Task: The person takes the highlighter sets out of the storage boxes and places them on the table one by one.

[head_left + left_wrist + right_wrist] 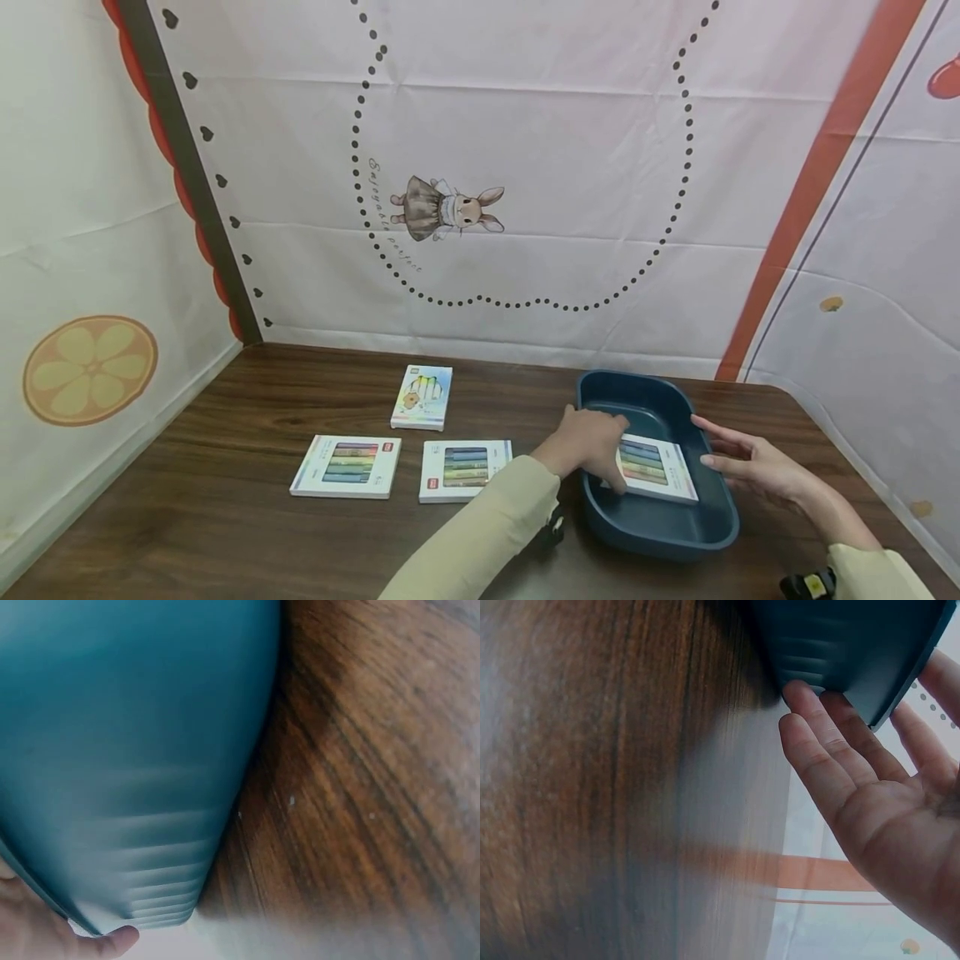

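My left hand (588, 442) reaches over the near-left rim of a dark teal plastic basin (660, 533) and grips the left end of a white crayon box (656, 468) inside it. Coloured sticks show through the box's window; whether the box lies fully on the basin floor I cannot tell. In the left wrist view the basin's ribbed outer wall (150, 795) hides most of that hand. On the other side, my right hand (765, 468) rests against the basin's right wall. Its fingers (821, 754) are extended, around the rim and outer wall in the right wrist view.
Two similar crayon boxes, a left one (349, 467) and a middle one (465, 471), lie flat on the brown wooden table (225, 517). The left sleeve partly covers the middle one. Behind them lies a box with a marker picture (422, 397). Printed cloth (540, 167) walls the table.
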`<action>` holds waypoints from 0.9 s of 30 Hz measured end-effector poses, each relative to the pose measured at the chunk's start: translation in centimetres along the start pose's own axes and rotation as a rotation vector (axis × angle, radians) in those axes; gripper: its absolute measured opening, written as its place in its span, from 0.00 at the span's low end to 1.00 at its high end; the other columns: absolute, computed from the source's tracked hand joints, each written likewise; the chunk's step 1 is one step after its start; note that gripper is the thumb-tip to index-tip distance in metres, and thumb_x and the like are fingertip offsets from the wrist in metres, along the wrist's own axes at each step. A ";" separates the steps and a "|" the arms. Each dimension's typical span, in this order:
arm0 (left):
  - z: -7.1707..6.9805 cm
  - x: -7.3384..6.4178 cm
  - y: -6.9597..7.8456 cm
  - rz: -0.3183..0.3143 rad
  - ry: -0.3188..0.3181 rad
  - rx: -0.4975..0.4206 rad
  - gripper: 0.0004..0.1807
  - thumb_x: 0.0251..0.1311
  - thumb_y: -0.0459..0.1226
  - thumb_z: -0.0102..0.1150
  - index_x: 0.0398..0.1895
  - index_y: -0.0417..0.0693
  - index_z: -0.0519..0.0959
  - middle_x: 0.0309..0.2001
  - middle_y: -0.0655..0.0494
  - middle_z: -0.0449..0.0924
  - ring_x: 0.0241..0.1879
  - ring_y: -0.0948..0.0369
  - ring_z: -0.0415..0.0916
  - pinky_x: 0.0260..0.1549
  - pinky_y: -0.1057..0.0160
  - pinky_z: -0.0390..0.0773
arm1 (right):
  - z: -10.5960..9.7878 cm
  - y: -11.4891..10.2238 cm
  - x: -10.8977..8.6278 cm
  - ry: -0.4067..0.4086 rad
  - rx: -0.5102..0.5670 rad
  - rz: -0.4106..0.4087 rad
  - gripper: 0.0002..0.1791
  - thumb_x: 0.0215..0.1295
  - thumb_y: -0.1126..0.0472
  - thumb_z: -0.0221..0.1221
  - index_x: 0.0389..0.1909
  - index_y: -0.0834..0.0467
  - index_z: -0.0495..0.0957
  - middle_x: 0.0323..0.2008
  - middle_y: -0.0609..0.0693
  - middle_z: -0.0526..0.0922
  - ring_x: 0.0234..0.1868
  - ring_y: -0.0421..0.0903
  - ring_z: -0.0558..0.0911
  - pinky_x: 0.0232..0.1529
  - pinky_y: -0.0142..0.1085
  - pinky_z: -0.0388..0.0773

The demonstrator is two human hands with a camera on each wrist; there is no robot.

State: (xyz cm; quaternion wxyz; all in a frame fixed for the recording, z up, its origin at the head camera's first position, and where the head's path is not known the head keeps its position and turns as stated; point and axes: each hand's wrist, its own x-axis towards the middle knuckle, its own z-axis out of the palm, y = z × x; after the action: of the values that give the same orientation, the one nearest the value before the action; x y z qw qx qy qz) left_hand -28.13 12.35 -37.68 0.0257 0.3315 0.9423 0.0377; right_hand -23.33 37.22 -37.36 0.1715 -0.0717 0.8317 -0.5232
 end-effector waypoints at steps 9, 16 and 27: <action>0.2 -0.3 0.0 -0.013 0.043 -0.029 0.44 0.29 0.60 0.70 0.56 0.61 0.69 0.44 0.68 0.76 0.39 0.68 0.70 0.47 0.52 0.64 | 0.2 0.2 0.0 0.004 -0.010 0.004 0.35 0.65 0.57 0.53 0.69 0.40 0.48 0.62 0.80 0.45 0.52 0.56 0.73 0.46 0.49 0.74; 0.0 -0.9 0.0 -0.015 0.135 -0.068 0.43 0.27 0.60 0.71 0.54 0.60 0.71 0.42 0.69 0.76 0.34 0.71 0.67 0.36 0.60 0.61 | 0.2 0.3 0.1 0.006 -0.013 0.017 0.36 0.65 0.57 0.53 0.70 0.43 0.48 0.62 0.79 0.44 0.54 0.59 0.71 0.47 0.50 0.73; -0.3 -2.3 0.4 -0.046 0.313 -0.064 0.44 0.28 0.64 0.67 0.54 0.59 0.70 0.40 0.68 0.76 0.33 0.70 0.67 0.32 0.63 0.62 | 0.0 0.2 0.1 0.012 -0.015 0.039 0.36 0.64 0.56 0.54 0.70 0.42 0.48 0.62 0.80 0.42 0.53 0.58 0.72 0.47 0.50 0.73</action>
State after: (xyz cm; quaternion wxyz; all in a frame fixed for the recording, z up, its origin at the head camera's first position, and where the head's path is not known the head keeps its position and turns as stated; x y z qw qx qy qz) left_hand -26.15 11.21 -37.31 -0.1099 0.2990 0.9405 0.1181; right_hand -23.42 37.24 -37.59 0.1762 -0.0537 0.8379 -0.5138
